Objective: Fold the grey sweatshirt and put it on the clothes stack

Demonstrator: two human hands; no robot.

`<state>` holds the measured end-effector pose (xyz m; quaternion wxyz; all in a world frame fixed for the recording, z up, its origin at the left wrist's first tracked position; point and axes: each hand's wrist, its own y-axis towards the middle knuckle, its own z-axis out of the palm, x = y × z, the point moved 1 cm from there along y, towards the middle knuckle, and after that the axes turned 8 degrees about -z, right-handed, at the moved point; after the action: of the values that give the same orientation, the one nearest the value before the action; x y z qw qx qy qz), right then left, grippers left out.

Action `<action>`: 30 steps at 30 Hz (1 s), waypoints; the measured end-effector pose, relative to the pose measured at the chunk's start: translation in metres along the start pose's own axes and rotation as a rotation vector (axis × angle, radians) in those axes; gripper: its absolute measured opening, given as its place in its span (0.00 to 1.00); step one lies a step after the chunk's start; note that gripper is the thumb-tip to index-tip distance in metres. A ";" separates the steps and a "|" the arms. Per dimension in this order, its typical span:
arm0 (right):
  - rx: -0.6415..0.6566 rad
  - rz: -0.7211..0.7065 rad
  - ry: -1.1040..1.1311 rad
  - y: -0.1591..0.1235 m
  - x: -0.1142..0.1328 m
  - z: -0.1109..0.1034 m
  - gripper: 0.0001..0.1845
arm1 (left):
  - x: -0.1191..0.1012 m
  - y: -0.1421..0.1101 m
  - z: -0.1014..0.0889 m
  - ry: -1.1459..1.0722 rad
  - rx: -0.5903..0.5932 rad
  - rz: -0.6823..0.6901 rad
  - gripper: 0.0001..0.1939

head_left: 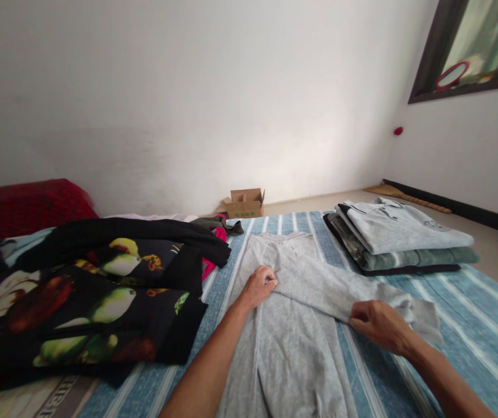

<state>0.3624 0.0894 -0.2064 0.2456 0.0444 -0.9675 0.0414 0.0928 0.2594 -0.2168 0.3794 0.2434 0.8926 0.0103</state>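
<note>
A light grey long-sleeved top (294, 342) lies spread on a blue-and-white striped sheet (462, 313). One of its sleeves crosses the upper body and stretches out to the right, its cuff on the sheet. My left hand (259, 287) pinches the cloth near the middle of the top, fingers curled. Further right, my right hand (382, 326) grips the lower edge of the outstretched sleeve between thumb and fingers. Both hands are low, close to the sheet.
Folded clothes (401, 238) are stacked at the right. Dark clothes with a fruit print (113, 313) are heaped at the left, before a red bundle (31, 203). Beyond the sheet, an open cardboard box (245, 204) stands near the white wall (214, 98).
</note>
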 end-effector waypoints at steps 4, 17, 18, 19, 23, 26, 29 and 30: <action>-0.010 0.015 0.023 0.000 -0.001 0.000 0.12 | 0.001 0.005 -0.013 -0.025 -0.025 -0.040 0.08; -0.016 0.013 0.074 0.002 -0.008 0.003 0.13 | -0.036 -0.017 -0.024 0.589 0.067 0.052 0.14; -0.015 0.016 0.081 0.001 -0.007 0.003 0.13 | -0.038 -0.019 -0.023 0.639 0.060 0.067 0.13; -0.014 0.021 0.088 0.001 -0.007 0.003 0.12 | -0.039 -0.019 -0.021 0.686 0.056 0.086 0.11; -0.014 0.039 0.105 0.002 -0.007 0.002 0.12 | -0.037 -0.020 -0.021 0.815 0.088 0.140 0.10; -0.014 0.047 0.104 0.003 -0.008 0.002 0.12 | -0.036 -0.019 -0.021 0.861 0.138 0.149 0.12; -0.017 0.053 0.100 0.002 -0.007 0.002 0.12 | -0.037 -0.018 -0.019 0.899 0.184 0.165 0.14; -0.019 0.053 0.098 0.002 -0.007 0.002 0.12 | -0.038 -0.018 -0.018 0.905 0.193 0.166 0.15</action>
<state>0.3673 0.0917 -0.2118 0.2920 0.0146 -0.9554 0.0410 0.0949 0.2294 -0.1820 -0.0743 0.3193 0.9426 0.0628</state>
